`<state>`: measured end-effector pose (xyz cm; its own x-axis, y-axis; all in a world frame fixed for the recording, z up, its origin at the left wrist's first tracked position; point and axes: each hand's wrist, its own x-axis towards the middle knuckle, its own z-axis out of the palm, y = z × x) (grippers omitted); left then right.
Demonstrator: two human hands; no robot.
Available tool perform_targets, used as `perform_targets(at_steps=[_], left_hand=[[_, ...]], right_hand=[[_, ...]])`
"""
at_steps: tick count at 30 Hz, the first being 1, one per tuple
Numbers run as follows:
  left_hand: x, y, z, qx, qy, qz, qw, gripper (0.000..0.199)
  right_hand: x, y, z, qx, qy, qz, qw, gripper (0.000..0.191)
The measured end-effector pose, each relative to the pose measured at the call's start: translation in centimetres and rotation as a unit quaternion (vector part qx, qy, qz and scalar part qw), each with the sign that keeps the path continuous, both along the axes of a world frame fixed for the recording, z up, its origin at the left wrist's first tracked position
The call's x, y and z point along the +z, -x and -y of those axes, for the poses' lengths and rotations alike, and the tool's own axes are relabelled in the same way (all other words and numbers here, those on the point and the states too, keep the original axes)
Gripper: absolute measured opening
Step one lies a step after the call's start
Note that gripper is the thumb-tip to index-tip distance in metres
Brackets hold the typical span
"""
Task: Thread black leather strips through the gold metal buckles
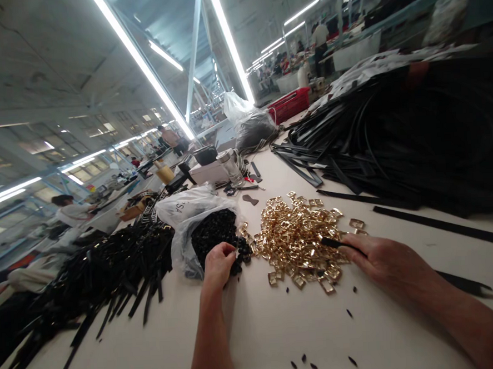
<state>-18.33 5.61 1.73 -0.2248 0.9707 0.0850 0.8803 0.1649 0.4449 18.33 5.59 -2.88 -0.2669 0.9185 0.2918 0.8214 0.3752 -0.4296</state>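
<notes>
At the right side of the gold buckles (pixel 293 234), a black strap (pixel 330 242) was clamped in my right grip (pixel 376 256), held just behind its tip. I judged it was taken so near the end to keep that short piece stiff; a longer free length would probably have drooped. The tip lay ahead of the grip, pointing left over the buckles, while I couldn't make out how the rest ran behind it.

My left grip (pixel 218 264) was pinched together at the mouth of a plastic bag (pixel 181 241) — on what, if anything, I couldn't tell over the feed. It was just beside the small black pieces (pixel 211 234) and well apart from the strap, with buckles between. The bag seemed laid on its side to leave its contents within reach, and the buckles heaped centrally to suit either grip.

Around them, a few dark bits (pixel 349 313) dotted the pale surface (pixel 260 339). Loose straps (pixel 445 225) lay flat to the right, before a big black coil (pixel 394 142) — placed on that side, I supposed, to suit the right grip. A tangled bundle of strips (pixel 121 264) filled the left, and farther off stood a glass jar (pixel 230 169) and a red basket (pixel 290 105).
</notes>
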Motion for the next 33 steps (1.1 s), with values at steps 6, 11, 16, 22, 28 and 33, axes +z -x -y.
perform_targets(at_steps=[6,11,16,22,28,33], left_hand=[[0.4,-1.2,0.6,-0.072,0.034,-0.004,0.997,0.007],[-0.1,-2.1,0.6,-0.078,0.036,-0.028,0.996,0.010],[0.0,-2.2,0.6,-0.071,0.029,-0.022,0.997,0.011],[-0.2,-2.6,0.2,-0.069,0.014,0.026,0.997,0.018],[-0.5,-3.4,0.3,-0.097,0.026,0.040,0.994,0.006],[0.1,-4.1,1.2,-0.148,0.067,0.079,0.984,0.009]], right_hand=[[0.6,0.1,0.1,0.000,0.021,0.004,1.000,0.030],[0.9,0.1,0.3,-0.003,-0.006,-0.008,1.000,0.029],[1.3,0.2,0.6,0.001,0.008,-0.002,1.000,0.028],[1.6,0.2,0.8,0.005,0.003,-0.002,1.000,0.025],[1.5,0.3,0.7,-0.003,0.020,0.004,1.000,0.027],[1.6,0.3,0.8,0.006,0.023,0.003,1.000,0.027]])
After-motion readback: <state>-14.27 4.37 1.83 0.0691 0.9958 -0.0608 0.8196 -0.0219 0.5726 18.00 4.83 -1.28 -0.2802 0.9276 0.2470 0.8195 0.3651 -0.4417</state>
